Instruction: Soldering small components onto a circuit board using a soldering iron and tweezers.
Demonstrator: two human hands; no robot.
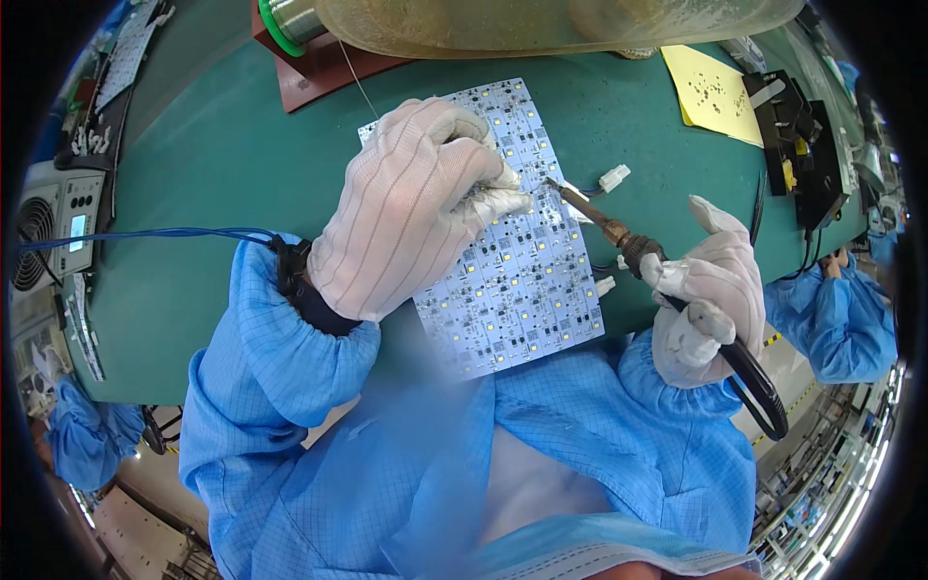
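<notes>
My left hand (406, 208) presses curled fingers on the circuit board (522, 280); my right hand (710, 290), at four o'clock, grips the soldering iron (619, 235) angled toward ten o'clock.

White circuit board (522, 261) dotted yellow, green mat (213, 164), white pinstriped gloves (406, 213), blue checked sleeves (280, 358).

A green bench (213, 145) is seen beneath everything. A solder spool (290, 21) is set on a brown block (319, 68) at eleven o'clock, beside a clear hood (541, 24) at twelve. A yellow note (713, 94) is placed at one o'clock, with a black fixture (802, 145) just beside it at two. A grey unit (53, 227) is found at nine o'clock, and blue cables (145, 235) are run from that side. A white plug (614, 178) is laid near the centre.
</notes>
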